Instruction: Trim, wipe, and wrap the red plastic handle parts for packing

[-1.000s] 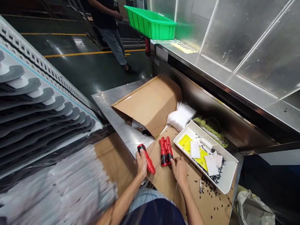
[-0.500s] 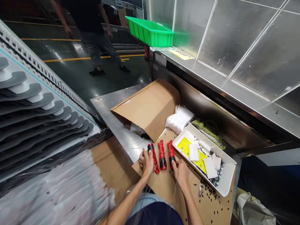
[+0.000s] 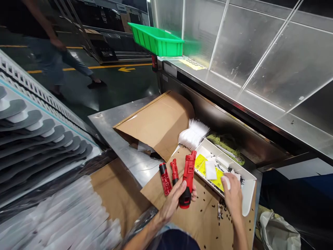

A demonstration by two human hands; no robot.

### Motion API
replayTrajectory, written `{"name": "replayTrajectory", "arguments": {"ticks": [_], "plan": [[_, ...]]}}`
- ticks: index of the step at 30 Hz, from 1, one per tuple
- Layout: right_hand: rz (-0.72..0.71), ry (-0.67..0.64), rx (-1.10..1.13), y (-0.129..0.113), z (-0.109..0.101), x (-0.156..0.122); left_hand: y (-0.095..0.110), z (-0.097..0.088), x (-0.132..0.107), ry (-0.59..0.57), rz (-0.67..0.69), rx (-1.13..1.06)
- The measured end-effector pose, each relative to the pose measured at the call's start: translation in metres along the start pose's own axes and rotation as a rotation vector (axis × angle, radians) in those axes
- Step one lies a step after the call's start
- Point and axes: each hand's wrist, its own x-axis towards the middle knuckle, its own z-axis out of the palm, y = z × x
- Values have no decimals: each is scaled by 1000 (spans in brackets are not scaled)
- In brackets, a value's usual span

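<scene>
Yellow labels (image 3: 201, 162) in white tray (image 3: 247, 198) near right hand (image 3: 233, 196).

My left hand (image 3: 170, 203) has lifted one red tool housing (image 3: 188, 177) upright, my right hand (image 3: 233, 196) has moved over to the white tray (image 3: 248, 198), and the co-worker (image 3: 58, 52) has walked further left.

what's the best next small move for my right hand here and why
Probably pinch the white pad and lift it out of the white tray: your right hand is already on it, and your left hand has the red tool body firmly gripped.
</scene>
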Motion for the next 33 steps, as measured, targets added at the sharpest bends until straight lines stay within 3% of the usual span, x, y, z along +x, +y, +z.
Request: {"name": "replayTrajectory", "arguments": {"ticks": [3, 6, 11, 15, 20, 26, 33], "plan": [[199, 20, -189, 47, -2, 30, 18, 9, -11, -223, -92, -131], [267, -33, -292, 69, 14, 36, 28, 21, -20, -328, -192, -194], [282, -55, -291, 77, 30, 29, 33, 37, -28, -333, -360, -182], [313, -30, -146, 89, 20, 29, 35, 51, -31, -298, -441, -155], [381, 96, 175, 103, 0, 25, 33, 61, -28, -232, -474, -226], [348, 162, 684, 87, -18, 8, 32, 60, -25, -169, -510, -240], [196, -62, 948, 32, -43, -38, 34, 62, -24, -148, -534, -214]]}}
